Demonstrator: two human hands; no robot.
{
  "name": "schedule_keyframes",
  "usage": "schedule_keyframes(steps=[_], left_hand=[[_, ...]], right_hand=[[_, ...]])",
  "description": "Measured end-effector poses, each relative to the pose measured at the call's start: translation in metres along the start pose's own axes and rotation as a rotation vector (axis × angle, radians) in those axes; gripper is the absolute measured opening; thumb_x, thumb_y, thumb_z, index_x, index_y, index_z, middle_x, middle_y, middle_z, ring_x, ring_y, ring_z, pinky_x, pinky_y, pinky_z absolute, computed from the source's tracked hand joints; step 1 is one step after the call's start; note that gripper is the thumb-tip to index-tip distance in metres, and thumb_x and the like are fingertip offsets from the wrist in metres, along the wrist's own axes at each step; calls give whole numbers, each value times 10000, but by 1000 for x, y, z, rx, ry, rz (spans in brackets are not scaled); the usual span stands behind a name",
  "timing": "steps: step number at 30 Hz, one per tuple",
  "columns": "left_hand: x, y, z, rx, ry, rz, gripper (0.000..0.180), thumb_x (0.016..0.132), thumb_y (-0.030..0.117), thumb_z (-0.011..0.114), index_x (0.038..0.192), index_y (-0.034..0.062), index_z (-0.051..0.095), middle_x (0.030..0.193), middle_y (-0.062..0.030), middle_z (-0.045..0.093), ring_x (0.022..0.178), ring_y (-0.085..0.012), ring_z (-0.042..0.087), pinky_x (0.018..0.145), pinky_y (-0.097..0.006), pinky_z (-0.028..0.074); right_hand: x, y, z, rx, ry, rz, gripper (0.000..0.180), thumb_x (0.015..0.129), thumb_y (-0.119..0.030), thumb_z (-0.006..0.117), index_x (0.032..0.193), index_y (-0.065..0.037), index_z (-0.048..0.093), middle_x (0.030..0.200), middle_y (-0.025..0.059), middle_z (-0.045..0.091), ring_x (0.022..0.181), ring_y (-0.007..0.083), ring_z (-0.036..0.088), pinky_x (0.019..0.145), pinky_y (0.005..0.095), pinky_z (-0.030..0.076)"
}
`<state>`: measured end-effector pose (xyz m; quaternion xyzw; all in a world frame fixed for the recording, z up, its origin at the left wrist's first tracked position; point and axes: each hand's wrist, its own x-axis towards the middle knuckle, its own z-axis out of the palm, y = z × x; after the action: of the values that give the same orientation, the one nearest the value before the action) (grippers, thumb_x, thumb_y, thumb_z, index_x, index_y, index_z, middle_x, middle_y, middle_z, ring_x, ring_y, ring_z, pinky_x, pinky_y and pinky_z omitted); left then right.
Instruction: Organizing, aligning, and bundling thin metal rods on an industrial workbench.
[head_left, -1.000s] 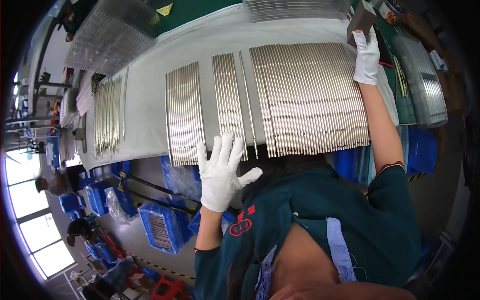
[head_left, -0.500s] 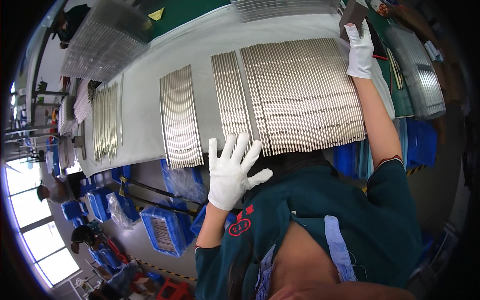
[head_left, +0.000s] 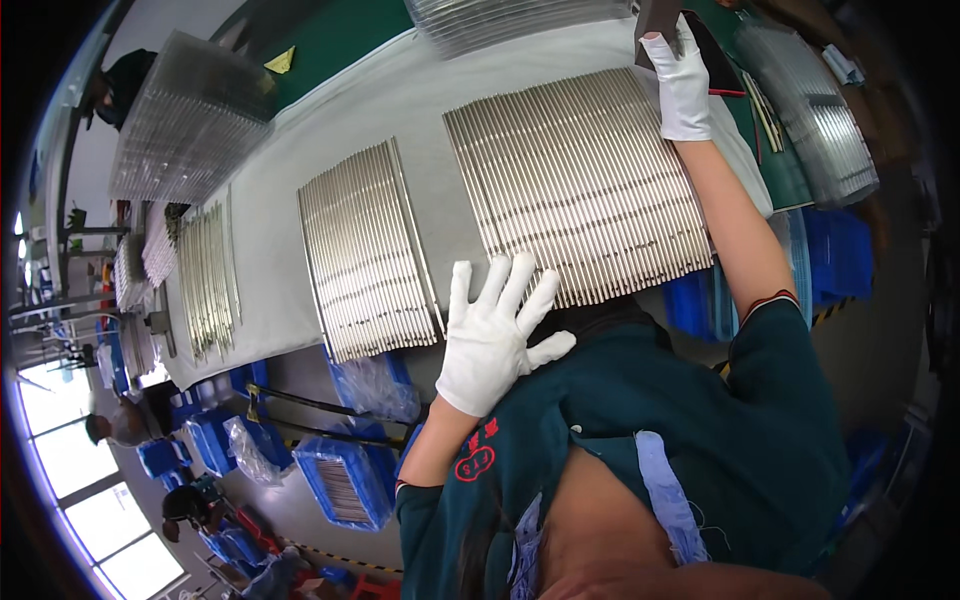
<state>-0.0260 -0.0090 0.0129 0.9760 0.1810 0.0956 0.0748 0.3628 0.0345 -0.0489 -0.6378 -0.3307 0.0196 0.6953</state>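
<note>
Slim silvery metal rods lie side by side in two flat groups: a wide group in front of me and a narrower group to its left. Bare cloth shows between them. My left hand, in a white glove, has its fingers spread at the near left corner of the wide group; whether it touches the rods I cannot tell. Past the far right corner of that group, my right hand, gloved with some fingertips bare, grips a dark grey block, partly cut off by the picture's edge.
White cloth covers the table. More rods lie at its left end. Clear plastic trays are stacked at the far left, far edge and right. Blue bins stand below the near edge. Other people are in the left background.
The small middle batch of rods has shifted left and now lies against the left group, widening the gap to the large group. My left hand is now nearer the large group's corner.
</note>
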Motion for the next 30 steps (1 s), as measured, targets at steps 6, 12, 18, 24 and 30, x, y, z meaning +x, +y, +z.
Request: schedule_keyframes(steps=[6,12,18,24,30], left_hand=[[2,1,8,14,12,-10,674,821,549,712,1371,183,575,1376,-111,544,1284,-306,508,1129,-625,304],[-19,-11,-10,130,-64,-135,680,814,547,714,1327,121,581,1327,-127,542,1217,-310,525,1086,-607,324],[-30,-18,-8,152,-44,-169,728,829,569,695,1351,82,551,1337,-165,544,1209,-332,541,1099,-602,304],[-7,-6,1,56,-6,-69,700,836,587,678,1358,130,583,1360,-127,539,1255,-329,503,1113,-641,299],[6,0,6,6,11,7,676,824,581,687,1362,184,584,1350,-113,539,1243,-335,506,1112,-647,297]], right_hand=[[-5,-7,7,126,-22,56,630,950,-139,678,1509,15,434,1323,139,622,1185,217,592,1007,323,477],[-3,0,0,141,-10,-27,638,951,-145,678,1515,16,428,1352,150,613,1215,237,589,1019,338,476],[-8,-18,3,80,-35,22,639,948,-150,681,1514,9,431,1350,156,613,1207,236,591,1013,336,479],[-7,-16,5,75,-25,39,627,947,-156,682,1505,3,445,1319,144,623,1179,228,595,1000,335,482],[0,5,0,94,-8,-49,605,959,-189,685,1492,-7,466,1295,124,628,1171,214,587,1015,328,466]])
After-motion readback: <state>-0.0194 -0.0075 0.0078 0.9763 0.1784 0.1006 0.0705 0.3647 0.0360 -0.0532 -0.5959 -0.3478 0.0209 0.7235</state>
